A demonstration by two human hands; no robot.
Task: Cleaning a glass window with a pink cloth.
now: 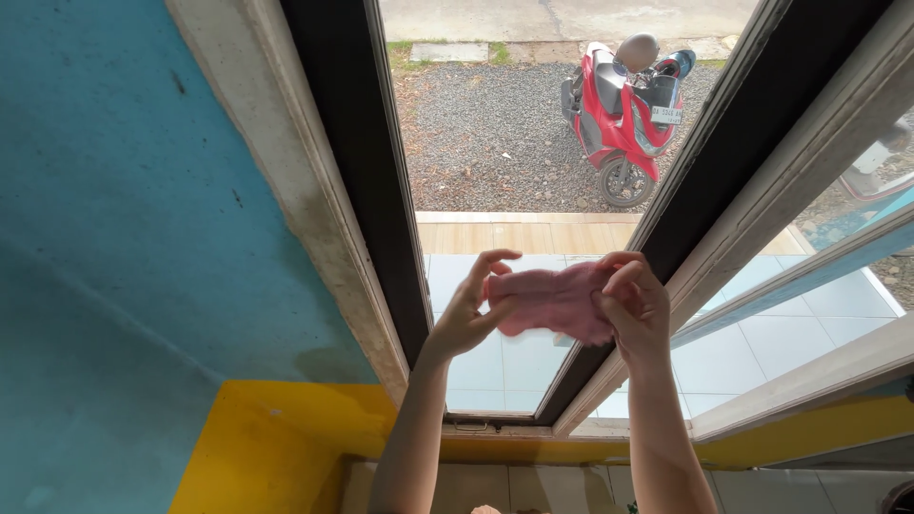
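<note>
A small pink cloth [555,301] is stretched between both my hands in front of a tall window pane [476,228]. My left hand [473,312] pinches its left edge with thumb and fingers. My right hand [633,306] grips its right end, fingers curled over it. The cloth sits just before the glass, near the dark window frame [347,162]; whether it touches the glass I cannot tell.
A blue wall [124,209] with a yellow lower band [257,447] is at left. A second framed window [809,286] stands open at right. Outside are pale tiles, gravel and a parked red scooter [624,105].
</note>
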